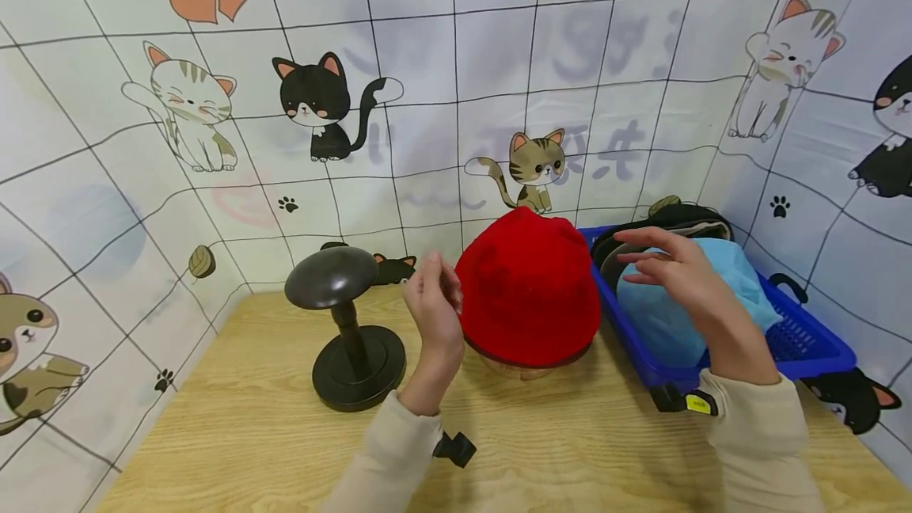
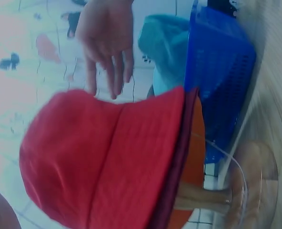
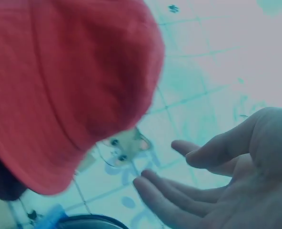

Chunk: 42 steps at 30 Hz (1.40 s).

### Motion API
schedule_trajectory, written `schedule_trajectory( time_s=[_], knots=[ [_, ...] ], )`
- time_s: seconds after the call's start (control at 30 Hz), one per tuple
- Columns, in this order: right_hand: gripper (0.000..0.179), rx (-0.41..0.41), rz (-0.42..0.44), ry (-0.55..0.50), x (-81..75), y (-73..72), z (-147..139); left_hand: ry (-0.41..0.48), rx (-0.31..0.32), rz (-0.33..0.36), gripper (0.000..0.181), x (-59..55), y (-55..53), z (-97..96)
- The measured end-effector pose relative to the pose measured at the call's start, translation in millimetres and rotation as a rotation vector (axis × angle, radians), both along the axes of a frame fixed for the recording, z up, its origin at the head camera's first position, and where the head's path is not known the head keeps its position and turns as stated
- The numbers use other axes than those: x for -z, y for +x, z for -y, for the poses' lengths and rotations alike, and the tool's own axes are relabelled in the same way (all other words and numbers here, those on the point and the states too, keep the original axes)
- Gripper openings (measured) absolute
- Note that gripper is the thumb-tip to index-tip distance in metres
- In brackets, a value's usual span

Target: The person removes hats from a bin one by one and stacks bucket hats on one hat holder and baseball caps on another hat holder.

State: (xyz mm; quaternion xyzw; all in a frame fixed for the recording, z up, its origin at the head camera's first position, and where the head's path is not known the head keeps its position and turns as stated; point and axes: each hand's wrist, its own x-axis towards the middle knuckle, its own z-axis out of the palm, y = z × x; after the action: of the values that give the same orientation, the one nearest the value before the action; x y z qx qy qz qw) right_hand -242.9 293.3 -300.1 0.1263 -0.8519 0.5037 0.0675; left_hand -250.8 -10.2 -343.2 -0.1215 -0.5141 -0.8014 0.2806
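Note:
A red bucket hat (image 1: 527,291) sits crown up on a stand whose pale wooden base (image 2: 253,186) shows in the left wrist view. Below its brim, dark red and orange layers peek out in that view. My left hand (image 1: 436,311) is raised at the hat's left side, fingers loosely bent and holding nothing. To the hat's right, my right hand (image 1: 673,271) hovers with extended, slightly bent fingers. A gap separates these fingers from the hat in the right wrist view, and the hand (image 3: 217,176) is empty there.
A dark stand (image 1: 349,370) with a rounded top is left of my left hand. Behind my right hand, a blue plastic basket (image 1: 812,339) contains a light blue cloth item (image 1: 663,323) and dark hat-like items (image 1: 670,220). Cat-print wall covering (image 1: 427,38) borders the wooden table (image 1: 235,418).

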Motion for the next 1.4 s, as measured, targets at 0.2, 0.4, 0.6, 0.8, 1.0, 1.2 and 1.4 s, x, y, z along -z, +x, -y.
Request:
schedule_trajectory(
  time_s=[0.2,0.4,0.6,0.8,1.0,1.2,1.4],
  knots=[
    [0.031,0.131,-0.106,-0.082,-5.3,9.0,-27,-0.184,0.056,-0.147,0.052,-5.0,19.6,-13.6],
    [0.028,0.223,-0.148,-0.14,-0.4,11.5,-60,-0.398,0.286,-0.195,0.045,-2.2,29.2,-26.6],
    [0.033,0.32,-0.055,0.032,11.0,15.6,-93,-0.625,0.497,0.038,0.035,13.6,34.1,-45.4],
    [0.058,0.263,0.152,0.132,14.0,14.4,-118,-0.671,0.507,0.188,0.026,31.2,37.2,-67.9],
    [0.073,0.252,0.253,0.233,18.8,4.3,-121,-0.772,0.466,0.301,0.04,39.7,39.0,-93.3],
    [0.076,0.208,0.32,0.229,23.2,-3.0,-120,-0.692,0.537,0.462,0.054,43.0,37.0,-117.9],
    [0.092,0.222,0.363,0.333,23.3,-4.8,-123,-0.638,0.54,0.536,0.059,48.0,35.6,-142.8]
  ],
)
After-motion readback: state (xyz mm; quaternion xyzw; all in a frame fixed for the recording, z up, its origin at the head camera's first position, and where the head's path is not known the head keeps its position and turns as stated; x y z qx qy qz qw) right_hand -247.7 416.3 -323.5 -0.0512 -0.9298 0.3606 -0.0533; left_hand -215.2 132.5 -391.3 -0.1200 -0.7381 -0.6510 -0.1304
